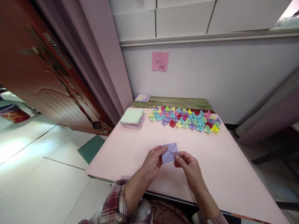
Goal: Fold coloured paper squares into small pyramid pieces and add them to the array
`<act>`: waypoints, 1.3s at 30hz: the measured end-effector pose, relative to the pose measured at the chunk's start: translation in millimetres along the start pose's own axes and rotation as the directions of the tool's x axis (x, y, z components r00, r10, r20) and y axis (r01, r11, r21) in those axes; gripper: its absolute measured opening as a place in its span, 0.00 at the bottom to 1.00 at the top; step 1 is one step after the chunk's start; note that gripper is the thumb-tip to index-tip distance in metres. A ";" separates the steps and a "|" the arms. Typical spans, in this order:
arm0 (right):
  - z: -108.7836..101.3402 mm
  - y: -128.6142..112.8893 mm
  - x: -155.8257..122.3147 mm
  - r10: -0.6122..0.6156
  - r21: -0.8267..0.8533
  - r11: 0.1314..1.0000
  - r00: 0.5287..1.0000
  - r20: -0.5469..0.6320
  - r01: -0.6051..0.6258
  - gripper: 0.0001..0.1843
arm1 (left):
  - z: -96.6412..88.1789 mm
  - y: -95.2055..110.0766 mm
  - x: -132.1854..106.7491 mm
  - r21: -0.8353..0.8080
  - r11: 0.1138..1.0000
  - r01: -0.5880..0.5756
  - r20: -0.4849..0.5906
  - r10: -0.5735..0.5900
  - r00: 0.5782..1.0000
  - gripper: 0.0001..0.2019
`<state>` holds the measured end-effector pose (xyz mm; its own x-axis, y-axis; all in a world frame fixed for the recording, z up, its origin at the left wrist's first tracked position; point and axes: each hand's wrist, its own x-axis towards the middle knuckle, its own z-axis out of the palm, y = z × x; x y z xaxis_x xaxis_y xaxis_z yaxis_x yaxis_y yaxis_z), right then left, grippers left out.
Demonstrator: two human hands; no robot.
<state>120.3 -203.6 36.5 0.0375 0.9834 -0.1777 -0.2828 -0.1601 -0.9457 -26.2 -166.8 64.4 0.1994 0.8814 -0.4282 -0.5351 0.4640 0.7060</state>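
A small purple square of origami paper (170, 152), with creases crossing it from corner to corner, is held above the table. My left hand (154, 160) pinches its left side, thumb on top. At the lower right edge my right hand (187, 165) grips the same paper between thumb and fingers. Beyond my hands, many small folded paper pieces (184, 119) in several colours stand in rows. To their left lies a stack of square paper sheets (132, 116), pale green on top.
The pink-covered table (205, 177) meets the wall at the back. A small printed packet (142, 98) lies at its far left corner. A pink note (160, 61) is stuck on the wall. Left of the table are a green sheet (91, 148) on the floor and a red door (46, 90).
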 end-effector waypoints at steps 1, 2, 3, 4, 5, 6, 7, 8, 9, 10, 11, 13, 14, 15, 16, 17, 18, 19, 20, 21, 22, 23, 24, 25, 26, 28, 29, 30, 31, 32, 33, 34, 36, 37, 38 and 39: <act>-0.2 0.7 0.1 0.005 0.015 1.000 1.000 0.000 -0.005 0.16 | 0.0 0.5 -1.0 -0.009 0.999 0.031 0.027 -0.030 0.999 0.16; -0.1 1.4 0.2 0.010 0.031 0.999 1.000 0.001 -0.010 0.16 | -0.1 1.0 -2.1 -0.012 0.998 0.062 0.053 -0.062 0.997 0.15; 0.2 2.1 0.3 0.015 0.048 0.999 1.000 0.007 -0.015 0.16 | -0.1 1.6 -3.3 -0.008 0.996 0.090 0.075 -0.089 0.993 0.15; 0.8 2.8 0.3 0.017 0.063 0.998 1.000 0.014 -0.018 0.17 | 0.0 2.1 -4.6 0.000 0.994 0.108 0.091 -0.108 0.990 0.14; 1.7 3.4 0.4 0.016 0.073 0.997 1.000 0.022 -0.018 0.17 | 0.2 2.5 -5.9 0.011 0.993 0.115 0.101 -0.115 0.988 0.14; 2.9 3.9 0.3 0.012 0.079 0.997 0.999 0.030 -0.015 0.17 | 0.6 2.7 -7.3 0.021 0.994 0.109 0.107 -0.110 0.988 0.14; 4.1 4.3 0.2 0.004 0.078 0.997 0.999 0.034 -0.007 0.18 | 1.1 2.7 -8.7 0.034 0.995 0.094 0.113 -0.097 0.989 0.14; 5.4 4.6 -0.1 -0.008 0.070 0.998 1.000 0.028 0.006 0.19 | 1.6 2.3 -10.0 0.050 0.996 0.074 0.120 -0.079 0.990 0.14; 6.7 5.0 -0.6 -0.024 0.055 0.998 1.000 0.009 0.023 0.21 | 2.2 1.6 -11.3 0.067 0.996 0.052 0.127 -0.060 0.990 0.14; 7.7 5.6 -1.2 -0.042 0.035 0.998 0.999 -0.019 0.042 0.22 | 2.7 0.6 -12.4 0.084 0.996 0.032 0.130 -0.043 0.991 0.15; 8.6 6.2 -1.9 -0.060 0.013 0.998 0.997 -0.048 0.061 0.22 | 3.2 -0.7 -13.4 0.101 0.995 0.017 0.132 -0.030 0.991 0.15; 10.0 7.4 -3.7 -0.089 -0.026 0.996 0.993 -0.078 0.087 0.20 | 3.9 -3.8 -14.9 0.127 0.992 0.001 0.128 -0.017 0.992 0.16; 10.5 7.8 -4.7 -0.097 -0.037 0.995 0.993 -0.072 0.094 0.18 | 4.0 -5.4 -15.4 0.134 0.991 -0.006 0.119 -0.010 0.993 0.16; 10.8 7.9 -5.7 -0.102 -0.040 0.994 0.993 -0.060 0.099 0.16 | 4.0 -6.9 -15.7 0.139 0.990 -0.012 0.112 -0.004 0.994 0.16; 11.0 7.5 -6.6 -0.104 -0.035 0.994 0.993 -0.052 0.102 0.15 | 3.9 -8.1 -15.8 0.143 0.989 -0.023 0.105 0.008 0.994 0.16; 11.0 6.6 -7.5 -0.105 -0.024 0.994 0.993 -0.056 0.104 0.16 | 3.6 -8.8 -15.9 0.148 0.988 -0.039 0.100 0.024 0.995 0.16; 10.7 5.1 -8.3 -0.104 -0.010 0.995 0.992 -0.069 0.104 0.17 | 3.2 -9.1 -15.9 0.151 0.987 -0.058 0.099 0.043 0.994 0.16; 10.1 3.1 -9.0 -0.102 0.006 0.995 0.991 -0.086 0.103 0.19 | 2.7 -8.8 -16.0 0.145 0.987 -0.072 0.104 0.057 0.993 0.16; 9.1 0.7 -9.6 -0.098 0.023 0.995 0.990 -0.103 0.100 0.21 | 2.0 -7.9 -16.2 0.129 0.989 -0.073 0.112 0.058 0.992 0.15; 7.8 -2.1 -10.0 -0.088 0.044 0.995 0.989 -0.116 0.094 0.22 | 1.1 -6.6 -16.5 0.102 0.993 -0.050 0.120 0.038 0.992 0.15; 6.2 -5.1 -10.4 -0.069 0.074 0.994 0.991 -0.114 0.077 0.22 | 0.1 -5.1 -16.9 0.066 0.998 -0.002 0.132 -0.007 0.991 0.14; 4.4 -8.2 -10.6 -0.039 0.113 0.992 0.995 -0.096 0.050 0.21 | -1.1 -3.5 -17.4 0.024 0.997 0.068 0.150 -0.071 0.986 0.13; 2.6 -11.2 -10.7 -0.004 0.157 0.987 0.998 -0.065 0.014 0.20 | -2.4 -2.0 -18.1 -0.015 0.989 0.146 0.173 -0.142 0.975 0.12; 0.9 -14.1 -10.7 0.033 0.199 0.980 0.999 -0.029 -0.026 0.20 | -3.7 -0.9 -18.8 -0.044 0.975 0.220 0.200 -0.207 0.958 0.12; -0.7 -16.6 -10.7 0.067 0.229 0.971 0.998 0.004 -0.066 0.21 | -4.9 -0.3 -19.6 -0.061 0.958 0.280 0.230 -0.260 0.938 0.11; -3.1 -20.3 -10.4 0.106 0.247 0.963 0.994 0.038 -0.112 0.20 | -6.6 -0.3 -21.2 -0.070 0.934 0.351 0.282 -0.319 0.905 0.11; -4.1 -21.4 -10.2 0.113 0.240 0.963 0.993 0.037 -0.119 0.20 | -7.1 -0.8 -21.8 -0.067 0.927 0.368 0.299 -0.333 0.894 0.11; -5.0 -22.0 -10.1 0.117 0.231 0.965 0.993 0.033 -0.122 0.19 | -7.4 -1.5 -22.3 -0.062 0.923 0.379 0.309 -0.343 0.887 0.11; -5.9 -22.1 -10.0 0.122 0.223 0.967 0.992 0.029 -0.125 0.19 | -7.6 -2.3 -22.5 -0.058 0.921 0.386 0.314 -0.350 0.882 0.11; -6.8 -21.9 -9.9 0.126 0.218 0.967 0.992 0.026 -0.129 0.19 | -7.7 -3.0 -22.4 -0.055 0.919 0.391 0.314 -0.356 0.880 0.10; -7.7 -21.5 -9.9 0.132 0.218 0.967 0.991 0.024 -0.134 0.19 | -7.9 -3.7 -22.1 -0.052 0.918 0.394 0.312 -0.360 0.879 0.10; -8.6 -21.0 -9.8 0.137 0.221 0.966 0.990 0.019 -0.138 0.19 | -8.2 -4.3 -21.6 -0.049 0.917 0.395 0.308 -0.363 0.879 0.10; -10.0 -19.9 -9.9 0.142 0.232 0.962 0.990 0.010 -0.141 0.18 | -9.0 -5.3 -20.4 -0.045 0.916 0.399 0.299 -0.368 0.880 0.10; -10.5 -19.4 -9.9 0.142 0.237 0.961 0.990 0.008 -0.140 0.18 | -9.3 -5.7 -19.8 -0.044 0.915 0.401 0.292 -0.373 0.881 0.10; -10.8 -18.9 -9.9 0.141 0.238 0.961 0.990 0.008 -0.139 0.18 | -9.5 -6.0 -19.4 -0.043 0.914 0.404 0.282 -0.377 0.882 0.10; -10.9 -18.4 -9.9 0.138 0.233 0.963 0.990 0.010 -0.136 0.18 | -9.6 -6.2 -19.1 -0.041 0.912 0.408 0.272 -0.382 0.883 0.10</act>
<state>135.7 -211.3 52.7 -0.0110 0.9527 -0.3036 -0.5003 -0.2682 -0.8233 -34.6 -187.4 62.8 0.6043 0.6249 -0.4943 -0.4405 0.7789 0.4463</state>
